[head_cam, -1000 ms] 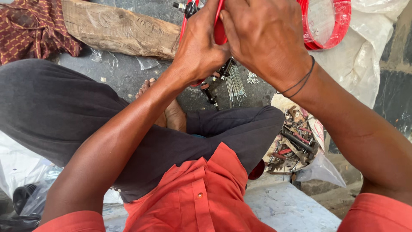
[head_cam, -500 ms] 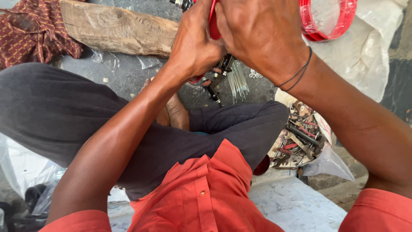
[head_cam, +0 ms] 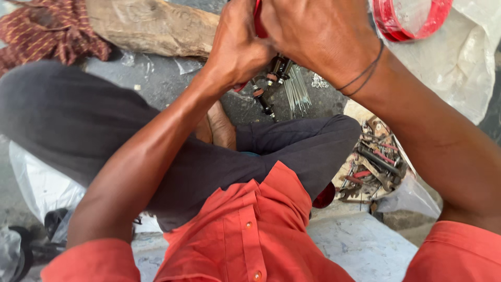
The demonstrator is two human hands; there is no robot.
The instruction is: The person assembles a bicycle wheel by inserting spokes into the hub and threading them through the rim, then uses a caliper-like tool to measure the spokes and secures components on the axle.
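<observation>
My left hand and my right hand are held close together at the top of the head view, both closed around a thin red rim that runs up out of the frame. Below the hands hangs a dark metal hub with a fan of thin silvery spokes. A black thread band circles my right wrist. I sit cross-legged in dark trousers and an orange shirt, with a bare foot under the hands.
A rough wooden log and a patterned maroon cloth lie at the top left. A red hoop on white plastic sheeting is at the top right. A pile of wrenches and metal tools sits by my right knee.
Both hands have drifted slightly up in the picture with the red rim, still gripping it; the view has tilted a little so the tool pile sits lower.
</observation>
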